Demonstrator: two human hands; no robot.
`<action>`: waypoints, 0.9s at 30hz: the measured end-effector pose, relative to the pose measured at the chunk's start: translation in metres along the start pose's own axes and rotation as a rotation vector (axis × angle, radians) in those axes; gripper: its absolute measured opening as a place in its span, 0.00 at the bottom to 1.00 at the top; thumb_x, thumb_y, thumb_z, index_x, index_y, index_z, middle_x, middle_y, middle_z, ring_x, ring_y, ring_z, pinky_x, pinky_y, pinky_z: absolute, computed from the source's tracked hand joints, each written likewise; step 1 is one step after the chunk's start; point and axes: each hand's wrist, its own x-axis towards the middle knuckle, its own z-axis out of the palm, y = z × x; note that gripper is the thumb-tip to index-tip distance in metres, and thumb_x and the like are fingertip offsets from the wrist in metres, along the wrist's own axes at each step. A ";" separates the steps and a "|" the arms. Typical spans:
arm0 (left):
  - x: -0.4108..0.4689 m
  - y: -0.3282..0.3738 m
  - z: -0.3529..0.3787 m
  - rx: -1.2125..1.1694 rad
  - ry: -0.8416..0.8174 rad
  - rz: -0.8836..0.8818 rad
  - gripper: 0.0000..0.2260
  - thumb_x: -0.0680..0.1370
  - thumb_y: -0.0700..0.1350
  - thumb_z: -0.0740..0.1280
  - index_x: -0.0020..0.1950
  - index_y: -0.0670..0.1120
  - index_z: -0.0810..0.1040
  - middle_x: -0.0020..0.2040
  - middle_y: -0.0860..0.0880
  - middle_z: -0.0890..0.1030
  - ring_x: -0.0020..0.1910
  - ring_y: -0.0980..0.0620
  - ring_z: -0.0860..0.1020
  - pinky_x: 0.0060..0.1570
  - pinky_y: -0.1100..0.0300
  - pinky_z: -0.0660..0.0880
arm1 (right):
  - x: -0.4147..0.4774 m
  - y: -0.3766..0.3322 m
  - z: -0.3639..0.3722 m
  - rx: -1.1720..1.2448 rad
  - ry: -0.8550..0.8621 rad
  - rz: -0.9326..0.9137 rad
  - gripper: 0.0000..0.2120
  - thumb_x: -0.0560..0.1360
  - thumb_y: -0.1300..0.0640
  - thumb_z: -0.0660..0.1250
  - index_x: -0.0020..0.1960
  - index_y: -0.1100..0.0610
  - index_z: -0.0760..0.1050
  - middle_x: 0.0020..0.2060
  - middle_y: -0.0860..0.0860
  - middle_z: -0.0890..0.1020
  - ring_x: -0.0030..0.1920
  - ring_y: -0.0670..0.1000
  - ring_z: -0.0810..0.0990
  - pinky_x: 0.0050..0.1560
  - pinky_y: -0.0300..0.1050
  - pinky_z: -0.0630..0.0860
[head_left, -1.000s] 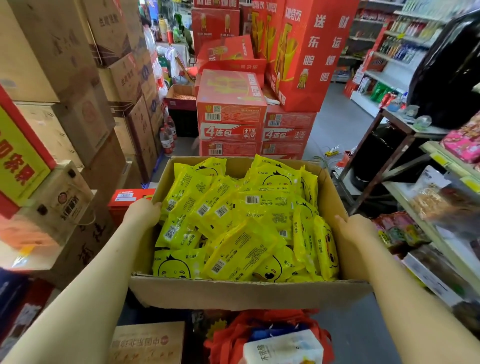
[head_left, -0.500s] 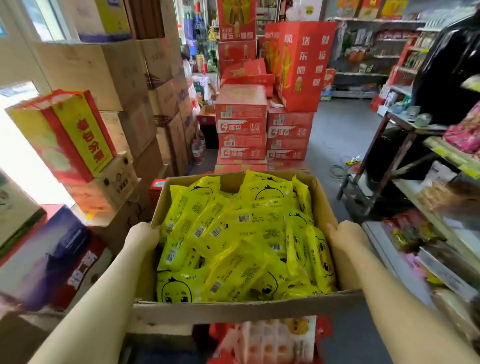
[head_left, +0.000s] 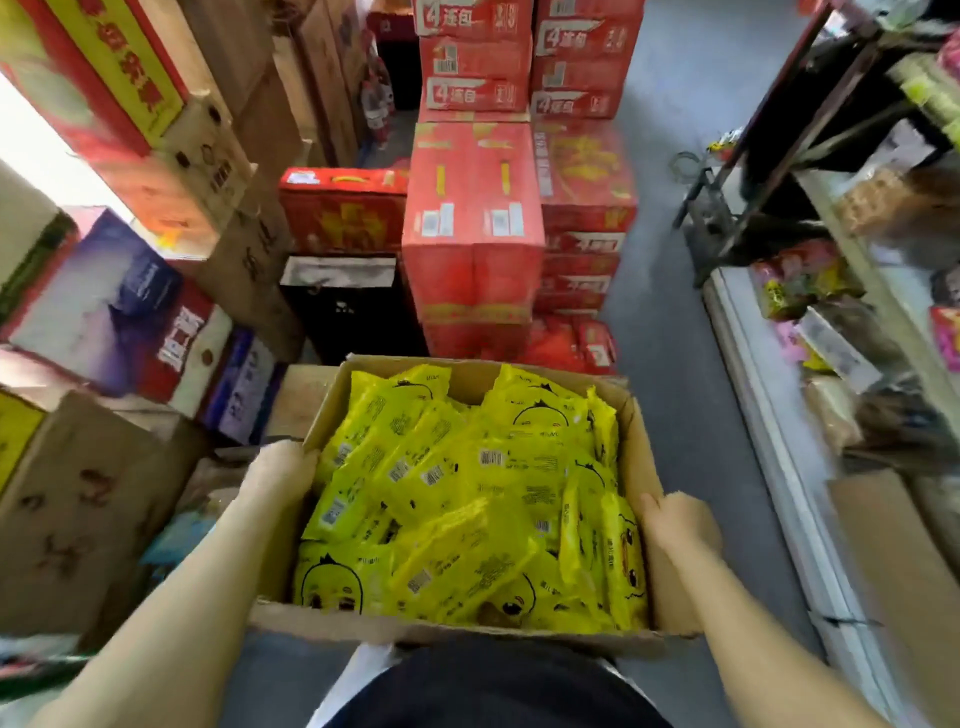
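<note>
shop aisle, grey floor (head_left: 670, 364) running up the middle. frame is motion-blurred. right side: shelf (head_left: 831, 218) with bagged snacks, labels unreadable. ahead: stack of red cartons (head_left: 472, 223), more red ones behind and beside it, black crate (head_left: 343, 306) to its left. left side: brown cartons (head_left: 78, 509) piled high, purple-white box (head_left: 119, 306) on top of them.

cardboard box (head_left: 441, 626) is open-topped, carried off the floor, close against the person's front, just short of the red stack. it's filled nearly to the rim with yellow packets (head_left: 467, 493): flat pouches, barcodes and a cartoon face print, lying loose and overlapping, some on edge along the right wall.

left hand (head_left: 280, 473) grips the box's left wall near the rim. right hand (head_left: 675, 525) grips the right wall, thumb at the rim. remaining fingers hidden behind the cardboard.
</note>
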 end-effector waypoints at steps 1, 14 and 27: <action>-0.008 -0.011 0.013 0.013 -0.014 0.008 0.17 0.81 0.48 0.59 0.51 0.34 0.78 0.51 0.36 0.80 0.52 0.39 0.77 0.45 0.55 0.69 | -0.010 0.005 0.008 0.000 -0.004 0.014 0.21 0.81 0.48 0.56 0.51 0.64 0.77 0.50 0.59 0.81 0.51 0.61 0.79 0.47 0.48 0.75; -0.031 -0.110 0.030 -0.059 -0.001 0.200 0.16 0.82 0.46 0.57 0.51 0.35 0.78 0.48 0.36 0.80 0.49 0.38 0.76 0.45 0.53 0.69 | -0.164 0.011 0.091 0.087 0.191 0.154 0.23 0.81 0.47 0.54 0.37 0.62 0.73 0.35 0.58 0.77 0.38 0.59 0.75 0.32 0.46 0.65; -0.074 -0.063 0.054 0.016 -0.059 0.623 0.16 0.81 0.47 0.59 0.50 0.34 0.76 0.42 0.38 0.77 0.37 0.44 0.72 0.37 0.55 0.67 | -0.348 0.087 0.181 0.287 0.414 0.525 0.23 0.81 0.47 0.54 0.38 0.61 0.75 0.36 0.58 0.79 0.37 0.58 0.75 0.34 0.46 0.65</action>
